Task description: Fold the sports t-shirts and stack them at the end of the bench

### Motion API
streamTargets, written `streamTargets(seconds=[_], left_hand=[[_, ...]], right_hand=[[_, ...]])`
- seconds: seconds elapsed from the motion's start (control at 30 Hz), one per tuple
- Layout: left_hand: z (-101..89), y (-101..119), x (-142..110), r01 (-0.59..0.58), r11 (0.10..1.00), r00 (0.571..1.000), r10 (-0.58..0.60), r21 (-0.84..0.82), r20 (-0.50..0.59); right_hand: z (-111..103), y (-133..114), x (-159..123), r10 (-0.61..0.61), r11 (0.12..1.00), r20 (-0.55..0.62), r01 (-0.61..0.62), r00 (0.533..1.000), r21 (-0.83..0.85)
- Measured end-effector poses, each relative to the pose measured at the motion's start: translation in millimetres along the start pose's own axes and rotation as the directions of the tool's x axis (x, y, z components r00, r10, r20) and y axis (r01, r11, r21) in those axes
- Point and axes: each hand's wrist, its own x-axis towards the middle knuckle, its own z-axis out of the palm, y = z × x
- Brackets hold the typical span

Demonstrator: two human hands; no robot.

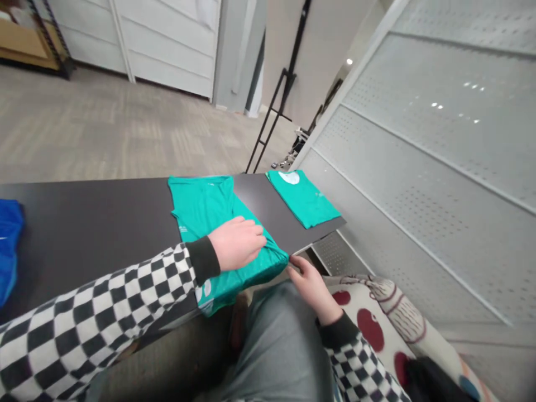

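A teal-green T-shirt lies partly folded on the dark table, its near part hanging over the front edge. My left hand is on top of the shirt with its fingers curled down and closed on the fabric; the fingertips are hidden. At the shirt's right corner, my right hand pinches the cloth between thumb and fingers, just off the table edge. Creases run in the fabric between the two hands. Another green shirt, folded into a flat rectangle with a white print, rests at the table's right end.
The dark table stretches to the left, where a blue garment lies at its edge. A perforated white metal panel rises on the right. Below it is a patterned cushion or blanket. A black stand stands behind the table.
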Motion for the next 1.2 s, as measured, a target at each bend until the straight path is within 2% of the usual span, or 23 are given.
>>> streamTargets(seconds=[0.07,0.13,0.2,0.27,0.3,0.37,0.43,0.47,0.53,0.6,0.63,0.7,0.8,0.87,0.93,1.07,1.2], left_hand=[[-1.6,39,-2,0.004,0.994,0.999,0.001,-0.109,0.046],[5.5,81,-7,0.073,0.949,0.996,-0.053,-0.307,0.074],[25.7,117,-12,0.194,0.808,0.98,-0.185,-0.557,0.074],[56.6,142,-14,0.302,0.593,0.924,-0.373,-0.747,0.077],[73.5,149,-14,0.335,0.473,0.873,-0.482,-0.814,0.079],[103.6,153,-11,0.33,0.212,0.738,-0.666,-0.92,0.111],[122.5,151,-7,0.238,-0.035,0.616,-0.767,-0.971,0.179],[127.0,149,-4,0.174,-0.14,0.577,-0.787,-0.975,0.217],[128.1,145,0,0.044,-0.3,0.548,-0.79,-0.953,0.274],[124.3,144,5,-0.05,-0.388,0.548,-0.781,-0.92,0.3],[122.6,144,7,-0.073,-0.402,0.543,-0.784,-0.913,0.301],[122.0,144,12,-0.069,-0.373,0.515,-0.808,-0.925,0.287],[127.1,147,16,0.023,-0.29,0.451,-0.851,-0.957,0.268],[130.9,151,17,0.07,-0.255,0.416,-0.871,-0.964,0.261],[133.2,154,15,0.091,-0.217,0.398,-0.887,-0.972,0.235],[136.3,155,4,0.17,-0.082,0.391,-0.909,-0.982,0.143],[141.3,149,-8,0.196,-0.009,0.361,-0.929,-0.981,0.081]], right_hand=[[5,3,5,-0.008,0.999,0.003,0.008,1.0,0.046],[8,5,11,-0.018,0.992,0.023,0.015,1.0,0.123],[11,7,15,-0.034,0.972,0.059,0.019,0.998,0.234],[14,5,15,-0.05,0.946,0.085,0.02,0.995,0.324],[15,3,13,-0.055,0.938,0.083,0.023,0.995,0.346],[17,-4,3,-0.07,0.942,0.042,0.052,0.997,0.33],[19,-13,-13,-0.129,0.959,-0.039,0.135,0.991,0.249],[21,-19,-23,-0.183,0.961,-0.078,0.195,0.98,0.197],[25,-28,-42,-0.32,0.938,-0.105,0.331,0.941,0.107],[30,-34,-58,-0.428,0.9,-0.072,0.432,0.901,0.06],[32,-36,-64,-0.458,0.887,-0.038,0.459,0.888,0.045],[34,-36,-72,-0.474,0.88,0.049,0.474,0.879,0.01],[33,-35,-76,-0.445,0.885,0.195,0.463,0.874,-0.057],[30,-35,-76,-0.431,0.885,0.242,0.459,0.87,-0.074],[28,-36,-75,-0.43,0.891,0.233,0.452,0.872,-0.05],[26,-45,-68,-0.435,0.898,0.179,0.44,0.882,0.012],[16,-69,-41,-0.471,0.875,0.192,0.484,0.861,-0.022]])
